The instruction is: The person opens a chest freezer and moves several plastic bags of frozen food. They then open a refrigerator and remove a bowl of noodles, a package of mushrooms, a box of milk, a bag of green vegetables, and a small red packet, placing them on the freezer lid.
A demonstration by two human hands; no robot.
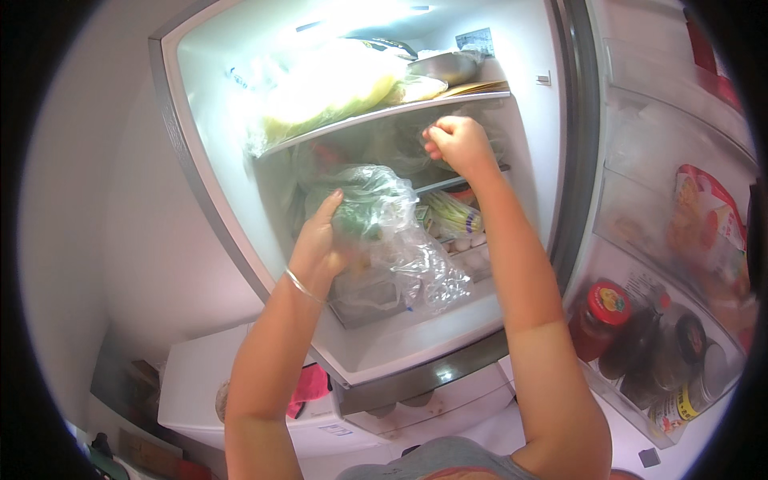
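My left hand (321, 240) grips a crumpled clear plastic bag (390, 204), thumb on its near side. Something green shows blurrily through the film, and the bag's loose end hangs down to the right. Above and to the right, my right hand (461, 144) is raised before the middle compartment, apart from the bag, with its fingers curled inward. Whether anything thin is pinched in them cannot be made out. Both hands are inside the open refrigerator (543, 180). Behind the bag lie a wrapped bundle of pale green-stalked vegetables (453, 213) and several eggs (462, 245).
A large bagged pale vegetable (336, 90) and a metal bowl (447, 67) occupy the upper shelf (384, 113). To the right, the open door's bin (630, 408) holds a red-lidded jar (609, 303) and other jars. A white cabinet (204, 372) with a pink cloth (311, 384) stands lower left.
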